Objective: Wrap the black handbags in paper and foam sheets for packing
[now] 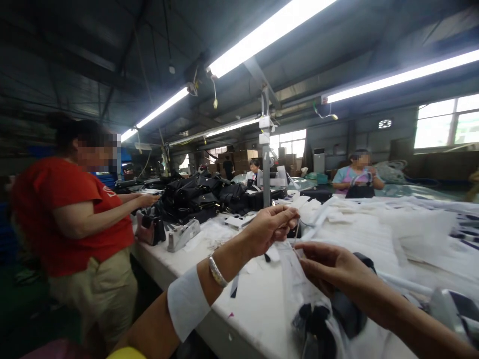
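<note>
My left hand (270, 228), with a bracelet and a white band on the forearm, is closed in a pinch above the table. A thin pale strand (297, 233) runs down from its fingertips toward the top of a clear plastic bag (294, 274). My right hand (331, 264) has its thumb and fingers closed at the bag's gathered top; the fingers partly hide what they grip. Dark black objects (316, 324) show in and behind the lower part of the bag, too unclear to name.
The white table (258, 299) carries a heap of black bags (202, 192), a small handbag (149, 227) and white sheets (392, 234). A metal post (266, 169) rises behind my hands. A person in red (71, 209) stands at left; another person (357, 174) is at the far right.
</note>
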Available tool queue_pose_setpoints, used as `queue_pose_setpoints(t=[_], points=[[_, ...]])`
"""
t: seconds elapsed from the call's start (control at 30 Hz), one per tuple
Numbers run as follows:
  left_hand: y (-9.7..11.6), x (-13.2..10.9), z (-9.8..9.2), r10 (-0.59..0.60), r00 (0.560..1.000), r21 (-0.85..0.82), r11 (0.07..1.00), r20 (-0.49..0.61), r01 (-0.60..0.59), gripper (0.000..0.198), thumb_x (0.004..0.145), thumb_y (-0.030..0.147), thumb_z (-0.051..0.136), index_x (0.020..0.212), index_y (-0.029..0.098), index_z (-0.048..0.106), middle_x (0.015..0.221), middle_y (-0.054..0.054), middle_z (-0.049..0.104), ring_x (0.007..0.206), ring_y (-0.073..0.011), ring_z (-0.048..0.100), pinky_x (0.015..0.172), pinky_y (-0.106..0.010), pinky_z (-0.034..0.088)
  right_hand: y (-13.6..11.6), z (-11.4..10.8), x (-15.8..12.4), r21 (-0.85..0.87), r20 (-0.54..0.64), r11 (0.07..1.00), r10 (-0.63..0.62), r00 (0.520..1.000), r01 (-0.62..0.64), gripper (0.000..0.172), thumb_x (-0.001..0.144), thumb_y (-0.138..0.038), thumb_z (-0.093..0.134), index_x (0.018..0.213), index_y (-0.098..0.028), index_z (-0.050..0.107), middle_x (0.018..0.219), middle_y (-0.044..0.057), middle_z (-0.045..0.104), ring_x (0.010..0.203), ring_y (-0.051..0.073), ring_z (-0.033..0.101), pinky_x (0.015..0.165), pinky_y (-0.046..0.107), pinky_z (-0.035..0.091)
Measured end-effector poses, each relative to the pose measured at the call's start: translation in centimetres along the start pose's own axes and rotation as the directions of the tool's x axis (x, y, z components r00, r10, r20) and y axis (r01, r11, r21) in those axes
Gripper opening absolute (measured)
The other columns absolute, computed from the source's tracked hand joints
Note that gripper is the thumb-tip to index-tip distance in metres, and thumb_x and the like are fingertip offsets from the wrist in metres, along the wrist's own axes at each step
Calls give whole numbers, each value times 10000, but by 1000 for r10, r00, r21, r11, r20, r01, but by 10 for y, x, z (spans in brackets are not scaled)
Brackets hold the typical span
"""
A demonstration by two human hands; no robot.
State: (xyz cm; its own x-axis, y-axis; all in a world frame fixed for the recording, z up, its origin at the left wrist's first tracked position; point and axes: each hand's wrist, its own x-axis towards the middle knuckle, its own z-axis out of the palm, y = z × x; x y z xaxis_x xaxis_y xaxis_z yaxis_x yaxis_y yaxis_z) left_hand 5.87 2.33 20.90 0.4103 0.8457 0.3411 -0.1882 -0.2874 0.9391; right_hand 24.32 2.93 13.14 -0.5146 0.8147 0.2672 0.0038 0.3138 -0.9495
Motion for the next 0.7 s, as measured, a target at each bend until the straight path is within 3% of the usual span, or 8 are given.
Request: queue_pose_setpoints(t=[0.1, 0.23, 0.37, 0.47, 0.53, 0.6, 0.7], points=[[5, -2, 2, -22, 999, 44, 999, 43, 20, 378, 791, 487, 733, 848, 135, 611, 707, 39, 499, 438, 5, 246, 391, -168, 125, -5, -4, -9, -67, -16, 997, -47, 999, 45, 521, 775, -410, 761, 1231, -179, 659, 876, 29, 723, 726, 156, 674, 594, 217, 528], [9, -1, 0, -35, 998, 109, 994, 44, 31, 329, 822, 447, 719, 845, 133, 624, 714, 34, 521, 433, 11, 259, 393, -172, 111, -11, -12, -20, -200, -53, 969, -158, 986, 145, 465, 758, -241, 745, 1215, -197, 670, 1014, 35, 742, 917, 196, 694, 809, 288, 550], [10, 4, 1, -36, 999, 185, 982, 15, 32, 333, 814, 441, 732, 816, 125, 628, 692, 23, 538, 435, 4, 301, 397, -169, 127, -9, -15, -31, -471, -236, 858, -346, 908, 204, 318, 784, -180, 692, 1096, -230, 727, 1006, 30, 752, 896, 208, 696, 835, 323, 548], [11, 7, 6, -2, 1000, 224, 974, -18, 6, 355, 812, 470, 726, 826, 129, 631, 666, 30, 525, 448, -5, 342, 403, -158, 150, -7, -14, -40, -561, -229, 786, -449, 864, 259, 196, 855, -197, 638, 1005, -249, 754, 976, 28, 749, 880, 197, 689, 816, 297, 544], [13, 9, 11, 18, 1000, 239, 971, -26, -11, 362, 815, 486, 717, 838, 135, 631, 649, 40, 507, 457, -11, 355, 408, -152, 171, -6, -15, -45, -587, -214, 756, -490, 845, 290, 210, 893, -192, 599, 1010, -268, 757, 970, 26, 744, 884, 191, 684, 814, 288, 542], [13, 10, 15, 17, 1000, 253, 967, -16, -12, 363, 810, 484, 723, 845, 134, 634, 642, 41, 505, 458, -16, 358, 408, -152, 186, -4, -19, -47, -623, -267, 722, -557, 787, 300, 234, 920, -193, 574, 1048, -279, 750, 1008, 30, 735, 923, 192, 678, 840, 297, 540], [12, 12, 22, -6, 1000, 266, 964, 12, 2, 347, 812, 459, 730, 842, 128, 632, 645, 36, 517, 453, -19, 354, 402, -158, 187, -2, -27, -51, -716, -337, 630, -690, 641, 301, 244, 945, -208, 555, 1100, -275, 732, 1098, 50, 718, 1021, 207, 656, 909, 340, 529]])
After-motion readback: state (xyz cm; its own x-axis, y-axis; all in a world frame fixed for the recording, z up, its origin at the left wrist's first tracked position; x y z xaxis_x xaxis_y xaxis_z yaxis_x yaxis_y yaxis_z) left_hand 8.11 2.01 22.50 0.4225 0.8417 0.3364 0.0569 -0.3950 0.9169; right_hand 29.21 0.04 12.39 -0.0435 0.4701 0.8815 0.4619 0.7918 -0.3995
